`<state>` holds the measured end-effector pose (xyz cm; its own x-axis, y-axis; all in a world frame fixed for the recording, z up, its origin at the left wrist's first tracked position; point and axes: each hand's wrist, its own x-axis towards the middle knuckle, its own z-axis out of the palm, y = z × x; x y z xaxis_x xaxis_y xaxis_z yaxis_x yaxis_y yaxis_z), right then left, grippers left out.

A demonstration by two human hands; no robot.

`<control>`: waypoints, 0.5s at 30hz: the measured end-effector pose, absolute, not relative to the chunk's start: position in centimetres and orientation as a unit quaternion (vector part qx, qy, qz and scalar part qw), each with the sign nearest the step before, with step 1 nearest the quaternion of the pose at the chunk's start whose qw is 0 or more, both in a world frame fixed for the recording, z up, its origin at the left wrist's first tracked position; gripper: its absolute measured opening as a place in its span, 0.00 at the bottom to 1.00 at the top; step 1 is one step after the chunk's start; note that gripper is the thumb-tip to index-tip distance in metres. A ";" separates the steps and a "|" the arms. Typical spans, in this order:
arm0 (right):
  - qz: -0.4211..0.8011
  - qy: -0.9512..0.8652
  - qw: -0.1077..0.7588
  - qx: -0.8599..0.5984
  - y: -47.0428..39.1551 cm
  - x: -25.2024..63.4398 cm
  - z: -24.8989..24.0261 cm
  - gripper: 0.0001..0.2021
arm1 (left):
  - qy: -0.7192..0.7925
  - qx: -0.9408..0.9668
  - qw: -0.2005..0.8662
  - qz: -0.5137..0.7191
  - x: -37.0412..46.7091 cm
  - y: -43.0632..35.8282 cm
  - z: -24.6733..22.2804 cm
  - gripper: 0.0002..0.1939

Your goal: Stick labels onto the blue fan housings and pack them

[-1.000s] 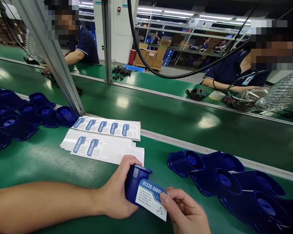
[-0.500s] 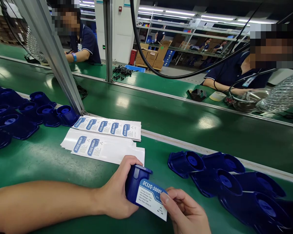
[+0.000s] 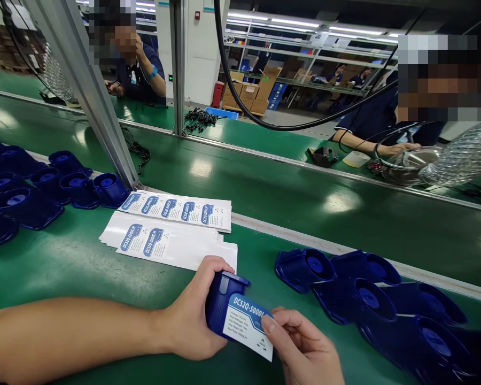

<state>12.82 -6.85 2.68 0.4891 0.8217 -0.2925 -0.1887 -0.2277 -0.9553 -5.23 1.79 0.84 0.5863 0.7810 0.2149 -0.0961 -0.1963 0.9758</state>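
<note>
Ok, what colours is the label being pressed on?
White with a blue band, label; head view.

label sheets [image 3: 172, 230] behind housing [image 3: 220, 305], more housings [image 3: 369, 299] right

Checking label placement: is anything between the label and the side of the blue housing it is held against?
Nothing visible. The left hand grips the blue housing; the right hand holds the label against its bare side.
</note>
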 end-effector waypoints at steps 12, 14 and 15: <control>0.137 -0.534 0.480 -0.682 -6.7 14.2 3.8 0.05 | 0.249 0.693 0.549 0.396 -5.2 1.9 1.0 0.39; 0.108 -0.524 0.481 -0.695 -6.8 14.6 4.0 0.12 | 0.248 0.701 0.537 0.398 -5.2 1.9 1.0 0.38; 0.119 -0.509 0.484 -0.702 -6.8 14.7 4.1 0.17 | 0.245 0.708 0.529 0.399 -5.1 1.9 1.0 0.37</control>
<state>14.67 -6.85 4.06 0.4540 0.8290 0.3265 0.5993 -0.0130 -0.8004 -5.15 1.91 0.99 0.5620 0.7687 0.3053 -0.0751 -0.3202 0.9444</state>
